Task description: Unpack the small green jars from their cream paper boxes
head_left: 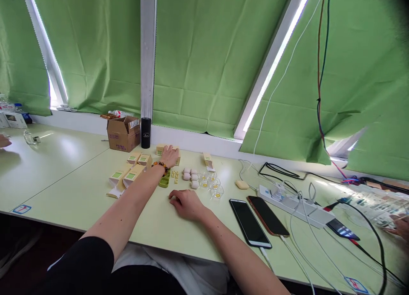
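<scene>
My left hand (170, 155), a beaded bracelet at its wrist, reaches to the far side of the table. Its fingers are bent down over a small pale-yellow box (178, 160), partly hidden by the hand. My right hand (187, 204) rests on the table nearer to me, fingers loosely curled, with nothing visible in them. Between them lie a green tray (164, 182), several tiny yellow pieces (174, 174), several pale-pink rounded pieces (186, 176) and several clear plastic cups (216, 187). More opened yellow boxes (133, 174) stand left of my left forearm.
A brown carton (124, 134) and a black bottle (145, 133) stand at the back. To the right are two phones (250, 222), a cream-coloured case (242, 184), a white power strip (295, 207) and tangled cables. Other people's hands show at both edges.
</scene>
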Motion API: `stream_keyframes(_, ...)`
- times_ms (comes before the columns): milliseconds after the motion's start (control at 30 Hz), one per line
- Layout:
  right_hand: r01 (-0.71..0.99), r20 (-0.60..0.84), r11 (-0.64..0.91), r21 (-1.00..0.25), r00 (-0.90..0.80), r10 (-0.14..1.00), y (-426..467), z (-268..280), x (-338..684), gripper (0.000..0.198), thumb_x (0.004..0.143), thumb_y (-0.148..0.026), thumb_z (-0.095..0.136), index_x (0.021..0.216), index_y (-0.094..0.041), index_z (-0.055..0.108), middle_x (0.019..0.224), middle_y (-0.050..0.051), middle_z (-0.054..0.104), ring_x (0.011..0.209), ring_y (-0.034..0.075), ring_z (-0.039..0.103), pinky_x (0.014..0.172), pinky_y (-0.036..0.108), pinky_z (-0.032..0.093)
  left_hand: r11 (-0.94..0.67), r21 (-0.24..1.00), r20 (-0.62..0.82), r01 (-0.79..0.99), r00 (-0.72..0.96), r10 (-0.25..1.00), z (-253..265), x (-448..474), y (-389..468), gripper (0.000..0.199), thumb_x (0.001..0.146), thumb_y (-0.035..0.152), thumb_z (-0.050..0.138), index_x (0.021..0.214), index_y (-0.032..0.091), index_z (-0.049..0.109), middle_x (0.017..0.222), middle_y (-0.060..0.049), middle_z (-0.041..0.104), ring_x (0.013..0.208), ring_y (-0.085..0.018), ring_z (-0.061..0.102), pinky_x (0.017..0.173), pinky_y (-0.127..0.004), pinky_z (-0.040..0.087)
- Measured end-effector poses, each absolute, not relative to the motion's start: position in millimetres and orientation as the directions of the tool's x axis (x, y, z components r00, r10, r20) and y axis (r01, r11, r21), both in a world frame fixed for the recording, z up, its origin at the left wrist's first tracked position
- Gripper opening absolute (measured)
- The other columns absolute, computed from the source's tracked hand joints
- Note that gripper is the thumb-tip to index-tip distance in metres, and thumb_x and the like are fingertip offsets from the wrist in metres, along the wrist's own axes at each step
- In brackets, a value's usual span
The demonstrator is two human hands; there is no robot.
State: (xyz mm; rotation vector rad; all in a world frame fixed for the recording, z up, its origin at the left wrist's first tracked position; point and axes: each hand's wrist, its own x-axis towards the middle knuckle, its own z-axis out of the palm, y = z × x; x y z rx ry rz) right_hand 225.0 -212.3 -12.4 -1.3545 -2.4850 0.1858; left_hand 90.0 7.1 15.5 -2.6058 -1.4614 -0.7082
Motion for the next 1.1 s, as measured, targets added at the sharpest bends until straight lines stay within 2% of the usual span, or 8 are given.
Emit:
stream_keyframes(200,0.786,0.228,0.559,-0.264,-0.513,0.828,-210,-16,225,0.019,0.096,-0.026,0.062,0.112,-0.027,0.073,0.097,0.003,0.081,0.083,0.020,0.072,0.068,0.027,0.036,-0.588,0.282,0.502,0.758,0.405,0.764,33,83,-2,0.032,0.082,0.017,0.068,0.111,0.018,0.056,0.118,-0.017,0.066,0.126,-0.036,0.047,0.108,-0.052,0.037)
stream_keyframes(333,0.764,0.264,0.574,-0.295,-0.512,0.818,-210,-17,226,0.019,0.095,-0.024,0.063,0.109,-0.026,0.074,0.096,0.003,0.081,0.082,0.019,0.071,0.068,0.027,0.038,-0.624,0.423,0.533,0.657,0.376,0.758,55,76,-16,0.036,0.092,0.028,0.065,0.122,0.017,0.049,0.123,-0.015,0.063,0.106,-0.026,0.061,0.091,-0.041,0.051)
stream_keyframes(433,0.739,0.303,0.572,-0.357,-0.488,0.819,-208,-21,228,0.018,0.093,-0.022,0.064,0.108,-0.026,0.074,0.091,0.002,0.079,0.076,0.017,0.068,0.066,0.027,0.038,-0.627,0.709,0.533,0.323,0.338,0.776,67,67,-41,0.036,0.090,0.031,0.070,0.117,0.018,0.049,0.110,-0.009,0.064,0.089,-0.019,0.065,0.078,-0.034,0.054)
stream_keyframes(567,0.642,0.365,0.541,-0.543,-0.400,0.841,-198,-29,228,0.018,0.090,-0.018,0.065,0.106,-0.025,0.070,0.077,-0.002,0.070,0.066,0.014,0.060,0.062,0.025,0.039,-0.517,0.855,0.495,-0.030,0.341,0.799,67,46,-95,0.051,0.084,0.050,0.078,0.114,0.019,0.051,0.095,-0.003,0.063,0.084,-0.016,0.065,0.072,-0.028,0.054)
stream_keyframes(667,0.450,0.401,0.477,-0.755,-0.259,0.879,-191,-31,227,0.031,0.085,-0.024,0.072,0.114,-0.025,0.062,0.084,-0.002,0.066,0.066,0.013,0.058,0.060,0.025,0.044,-0.405,0.912,0.393,-0.058,0.399,0.828,55,33,-135,0.055,0.086,0.059,0.075,0.117,0.020,0.050,0.087,0.000,0.066,0.079,-0.015,0.066,0.069,-0.026,0.052)
stream_keyframes(767,0.176,0.400,0.425,-0.888,-0.161,0.902,-189,-29,226,0.064,0.076,-0.031,0.081,0.131,-0.031,0.050,0.113,0.002,0.065,0.082,0.016,0.065,0.058,0.025,0.050,-0.338,0.939,0.336,-0.067,0.388,0.858,37,31,-158,0.057,0.083,0.061,0.077,0.115,0.022,0.050,0.091,-0.002,0.071,0.080,-0.016,0.068,0.069,-0.026,0.051)
stream_keyframes(900,-0.071,0.385,0.378,-0.923,-0.192,0.903,-192,-24,225,0.077,0.068,-0.032,0.089,0.132,-0.036,0.047,0.134,0.006,0.056,0.111,0.024,0.064,0.066,0.029,0.059,-0.332,0.937,0.347,-0.106,0.362,0.865,19,38,-163,0.054,0.082,0.064,0.076,0.110,0.024,0.051,0.091,-0.002,0.072,0.079,-0.018,0.069,0.066,-0.027,0.051)
stream_keyframes(1100,-0.164,0.407,0.377,-0.912,-0.232,0.884,-195,-21,225,0.083,0.065,-0.032,0.093,0.134,-0.039,0.046,0.134,0.005,0.055,0.122,0.026,0.058,0.079,0.033,0.061,-0.338,0.923,0.383,-0.186,0.334,0.861,13,41,-166,0.060,0.081,0.070,0.074,0.112,0.024,0.050,0.094,-0.003,0.071,0.084,-0.019,0.071,0.069,-0.028,0.053)
